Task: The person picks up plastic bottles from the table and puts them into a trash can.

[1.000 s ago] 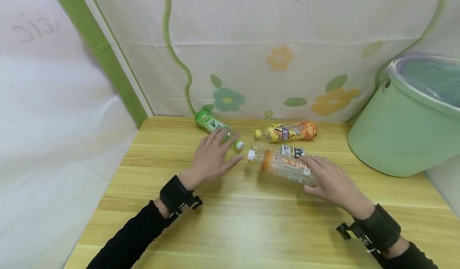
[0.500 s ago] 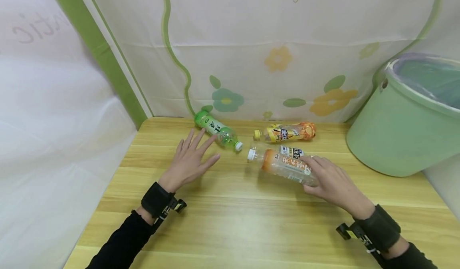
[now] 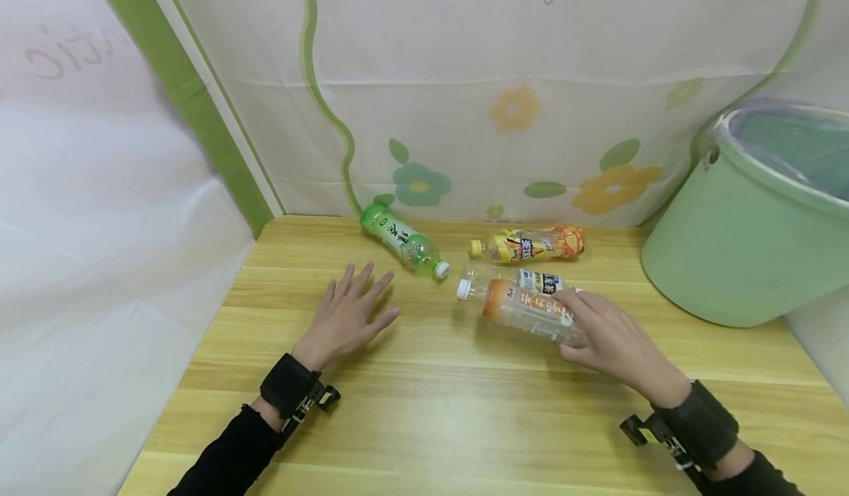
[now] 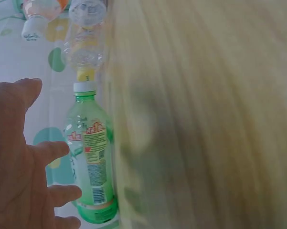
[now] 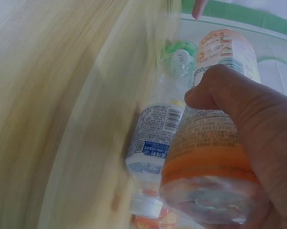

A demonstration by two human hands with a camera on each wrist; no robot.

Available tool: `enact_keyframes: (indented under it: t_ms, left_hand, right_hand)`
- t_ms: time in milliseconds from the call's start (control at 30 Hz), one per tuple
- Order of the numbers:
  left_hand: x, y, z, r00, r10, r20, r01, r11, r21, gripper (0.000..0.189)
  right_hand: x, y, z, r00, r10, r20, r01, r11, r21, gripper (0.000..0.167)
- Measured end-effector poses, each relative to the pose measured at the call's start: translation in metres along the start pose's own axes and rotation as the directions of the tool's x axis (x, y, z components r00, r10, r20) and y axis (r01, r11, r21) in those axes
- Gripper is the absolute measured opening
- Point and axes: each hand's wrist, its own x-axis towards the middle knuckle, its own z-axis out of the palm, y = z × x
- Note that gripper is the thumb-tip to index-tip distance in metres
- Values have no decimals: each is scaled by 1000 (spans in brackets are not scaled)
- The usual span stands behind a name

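Observation:
My right hand grips a clear plastic bottle with an orange-and-clear label, its white cap pointing left. In the right wrist view the thumb presses on that orange-labelled bottle, which is tilted over the table. Just behind it lies a clear bottle with a white-and-dark label, partly covered. My left hand holds nothing, fingers spread, over the table's left part. Beyond its fingertips lies a green bottle with a white cap. A yellow-capped bottle with a yellow-orange label lies further back.
A pale green bucket with a clear plastic liner stands at the right, behind my right hand. A floral curtain hangs along the back edge of the wooden table. White cloth covers the left side.
My left hand has drawn back to the left and toward me from the green bottle, uncovering it. My right hand and its bottle have stayed nearly still.

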Motion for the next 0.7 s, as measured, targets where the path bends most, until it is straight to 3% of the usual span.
enact_keyframes:
  t_ms: [467, 700]
  left_hand:
    - [-3, -1, 6, 1000, -13, -3, 13, 1000, -4, 73]
    - [-3, -2, 7, 1000, -16, 0, 16, 1000, -11, 73]
  right_hand:
    - [1, 0, 1, 1000, 14, 27, -13, 1000, -12, 80]
    - [3, 3, -3, 1000, -27, 16, 27, 999, -32, 78]
